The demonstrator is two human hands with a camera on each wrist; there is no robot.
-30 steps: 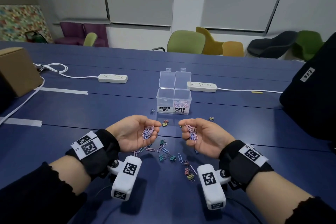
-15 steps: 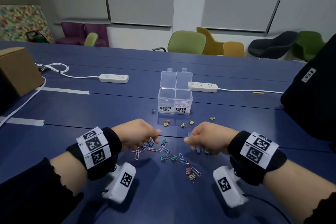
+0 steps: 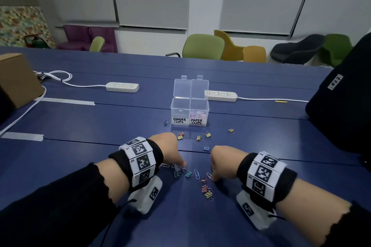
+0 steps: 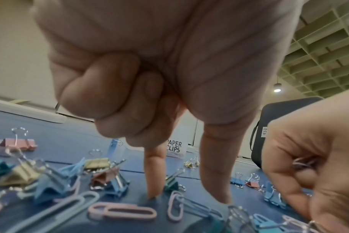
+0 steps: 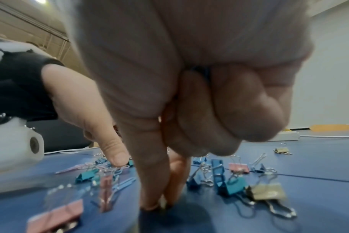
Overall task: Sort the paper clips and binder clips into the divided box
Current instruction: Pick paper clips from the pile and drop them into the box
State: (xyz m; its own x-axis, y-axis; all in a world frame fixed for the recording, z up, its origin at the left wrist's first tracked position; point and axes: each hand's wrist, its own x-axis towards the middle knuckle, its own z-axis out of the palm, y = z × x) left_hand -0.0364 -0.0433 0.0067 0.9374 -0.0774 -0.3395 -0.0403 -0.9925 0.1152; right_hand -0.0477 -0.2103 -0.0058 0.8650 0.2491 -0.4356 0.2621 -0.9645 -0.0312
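Both your hands are palm-down: left hand [image 3: 168,150] and right hand [image 3: 224,161] each extend thumb and forefinger downward, other fingers [image 4: 102,97] curled in.

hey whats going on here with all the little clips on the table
A person is sorting clips into a clear divided box. Both hands are down in the scattered pile: the left hand and right hand each reach thumb and forefinger to the blue table, the other fingers curled round paper clips. The paper clips compartment holds some; the binder clips compartment looks empty. Binder clips lie loose.
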